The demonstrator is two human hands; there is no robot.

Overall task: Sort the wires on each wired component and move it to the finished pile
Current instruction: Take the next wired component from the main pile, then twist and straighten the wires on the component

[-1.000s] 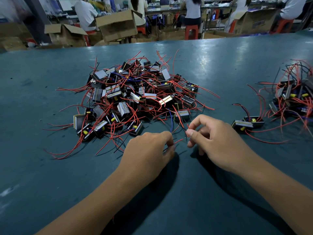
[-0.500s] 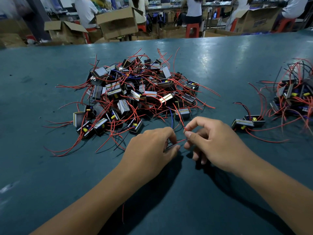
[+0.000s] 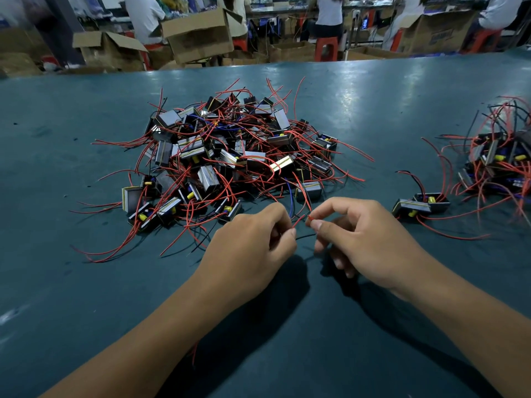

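Presently, left hand (image 3: 253, 248) and right hand (image 3: 365, 239) fingers pinched thin red wires (image 3: 298, 221), light and limp, best held near tips; pile (image 3: 230, 156) at twelve o'clock.

Nothing you can read here

The cardboard box (image 3: 439, 33) at the far right carries blue print, too blurred for you to make out; the wired components (image 3: 230, 156) on your table (image 3: 373, 96) show no legible markings.

the counter (image 3: 373, 110) is smooth teal with a dull sheen under the lights. the parts (image 3: 230, 156) show shiny metal faces; their wires (image 3: 353, 152) look plastic-coated. the boxes (image 3: 198, 35) are matt brown cardboard.
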